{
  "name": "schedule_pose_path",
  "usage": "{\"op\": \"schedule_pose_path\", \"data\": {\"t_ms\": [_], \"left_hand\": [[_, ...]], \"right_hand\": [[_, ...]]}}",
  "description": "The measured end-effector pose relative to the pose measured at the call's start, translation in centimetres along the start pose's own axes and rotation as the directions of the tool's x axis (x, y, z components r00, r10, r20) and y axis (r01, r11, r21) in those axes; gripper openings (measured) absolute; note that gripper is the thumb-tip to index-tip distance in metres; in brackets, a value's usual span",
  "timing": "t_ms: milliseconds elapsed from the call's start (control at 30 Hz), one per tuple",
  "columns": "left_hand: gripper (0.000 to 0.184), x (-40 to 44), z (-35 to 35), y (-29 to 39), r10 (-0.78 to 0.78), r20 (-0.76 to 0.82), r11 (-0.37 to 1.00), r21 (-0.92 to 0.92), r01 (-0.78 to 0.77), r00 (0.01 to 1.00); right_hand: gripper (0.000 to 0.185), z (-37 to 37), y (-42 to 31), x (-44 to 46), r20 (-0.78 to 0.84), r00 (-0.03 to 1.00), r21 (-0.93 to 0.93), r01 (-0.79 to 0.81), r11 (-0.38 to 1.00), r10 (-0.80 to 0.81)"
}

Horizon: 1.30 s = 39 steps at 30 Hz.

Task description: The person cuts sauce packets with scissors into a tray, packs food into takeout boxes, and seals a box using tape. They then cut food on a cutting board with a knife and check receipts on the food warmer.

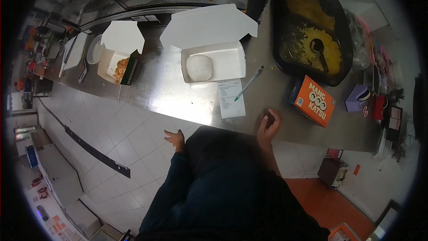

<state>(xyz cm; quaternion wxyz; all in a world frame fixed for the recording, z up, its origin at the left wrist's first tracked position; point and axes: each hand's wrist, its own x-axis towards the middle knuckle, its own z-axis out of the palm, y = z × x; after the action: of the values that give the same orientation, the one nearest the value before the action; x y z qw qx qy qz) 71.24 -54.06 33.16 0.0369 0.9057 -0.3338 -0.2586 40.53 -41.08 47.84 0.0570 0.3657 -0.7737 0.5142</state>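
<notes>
My left hand hangs beside my body off the counter's front edge, fingers apart and holding nothing. At the counter edge my right hand is loosely curled, palm up, with nothing in it. Nearest to it lie a printed paper slip and a pen that overlaps the slip's edge. Behind the slip stands an open white food carton with its lid folded back. A round white mound, perhaps rice, sits in the carton's left part.
An orange printed box stands at right, before a black two-part tray of yellow food holding a dark spoon. At left, another open carton holds fried food. A purple tape dispenser is far right on the steel counter.
</notes>
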Motion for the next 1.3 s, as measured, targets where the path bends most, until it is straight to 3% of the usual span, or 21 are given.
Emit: {"op": "schedule_pose_path", "data": {"t_ms": [333, 567, 667, 700, 733, 767, 800, 833, 867, 900, 933, 967, 1033, 1067, 1100, 1133, 1233, 1300], "left_hand": [[0.086, -0.2, 0.6, 0.9, 0.004, -0.054, 1.0, 0.029, -0.003, 0.999], [0.089, -0.8, 2.3, 1.4, 0.009, -0.091, 0.999, 0.04, -0.005, 0.996], [0.091, 0.7, 6.0, 0.1, 0.087, -0.068, 0.992, 0.097, -0.08, 0.994], [0.09, -0.4, 6.3, 0.6, 0.028, -0.072, 1.0, 0.016, -0.027, 0.997], [0.081, -0.7, 6.6, 0.6, 0.108, 0.008, 0.98, 0.17, -0.107, 0.994], [0.072, -1.5, 6.5, 0.6, 0.261, 0.185, 0.724, 0.611, -0.319, 0.948], [0.064, -2.5, 6.4, 0.8, 0.331, 0.339, 0.327, 0.834, -0.444, 0.881], [0.056, -3.6, 6.2, 0.9, 0.33, 0.415, 0.12, 0.872, -0.474, 0.848], [0.048, -1.5, 8.3, -0.1, 0.326, 0.403, 0.199, 0.855, -0.479, 0.855], [0.049, -5.2, 7.0, 0.7, 0.31, 0.421, 0.229, 0.837, -0.496, 0.853], [0.05, -4.3, 9.1, -0.2, 0.334, 0.366, 0.064, 0.911, -0.408, 0.869], [0.05, -5.8, 9.3, -0.2, 0.266, 0.394, 0.044, 0.907, -0.419, 0.88], [0.046, -10.3, 9.2, -2.1, 0.486, 0.367, 0.17, 0.85, -0.498, 0.793], [0.046, -12.6, 9.2, -2.3, 0.456, 0.285, 0.381, 0.794, -0.474, 0.843], [0.047, -14.6, 9.8, -2.8, 0.357, 0.175, 0.661, 0.647, -0.38, 0.918], [0.047, -16.7, 10.5, -3.1, 0.24, 0.101, 0.848, 0.462, -0.26, 0.965], [0.049, -22.4, 12.0, -3.9, 0.08, 0.045, 0.975, 0.202, -0.088, 0.996], [0.05, -25.8, 12.7, -4.4, 0.022, 0.034, 0.991, 0.134, -0.027, 0.999]], "right_hand": [[0.024, -0.3, -0.5, -0.1, 0.018, 0.999, 0.008, -0.051, 0.999, 0.051], [0.03, -1.2, -0.3, -0.2, 0.088, 0.995, 0.048, 0.053, 0.997, -0.057], [0.038, -2.9, 1.2, -1.2, 0.246, 0.962, 0.081, 0.106, 0.991, -0.123], [0.036, -4.3, 1.6, -0.8, 0.322, 0.93, 0.076, 0.159, 0.984, -0.176], [0.03, -5.8, 1.8, -0.5, 0.335, 0.934, 0.128, 0.084, 0.988, -0.122], [0.027, -8.1, 1.2, 1.0, 0.304, 0.941, 0.096, 0.125, 0.988, -0.148], [0.017, -10.1, 1.7, 2.3, 0.237, 0.946, 0.087, 0.204, 0.975, -0.219], [0.014, -12.2, 2.8, 3.4, 0.172, 0.951, 0.033, 0.257, 0.966, -0.259], [0.012, -14.4, 4.2, 4.4, 0.112, 0.946, -0.019, 0.307, 0.952, -0.303], [0.011, -16.5, 6.0, 5.3, 0.058, 0.935, -0.066, 0.352, 0.934, -0.349], [0.014, -18.9, 8.0, 6.2, 0.047, 0.917, -0.286, 0.393, 0.874, -0.396], [0.018, -21.5, 10.1, 7.4, 0.052, 0.896, -0.488, 0.407, 0.772, -0.44], [0.018, -28.1, 11.2, 13.3, -0.075, 0.901, -0.598, 0.302, 0.742, -0.427], [0.019, -31.1, 12.4, 16.0, -0.154, 0.897, -0.61, 0.243, 0.754, -0.414], [0.018, -33.7, 15.1, 17.6, -0.26, 0.888, -0.547, 0.187, 0.816, -0.378], [0.018, -36.3, 16.7, 20.1, -0.264, 0.895, -0.536, 0.173, 0.826, -0.359], [0.015, -42.4, 21.1, 28.9, -0.21, 0.927, -0.528, 0.159, 0.834, -0.31], [0.014, -44.7, 23.9, 35.4, -0.188, 0.892, -0.555, 0.248, 0.794, -0.41]]}}
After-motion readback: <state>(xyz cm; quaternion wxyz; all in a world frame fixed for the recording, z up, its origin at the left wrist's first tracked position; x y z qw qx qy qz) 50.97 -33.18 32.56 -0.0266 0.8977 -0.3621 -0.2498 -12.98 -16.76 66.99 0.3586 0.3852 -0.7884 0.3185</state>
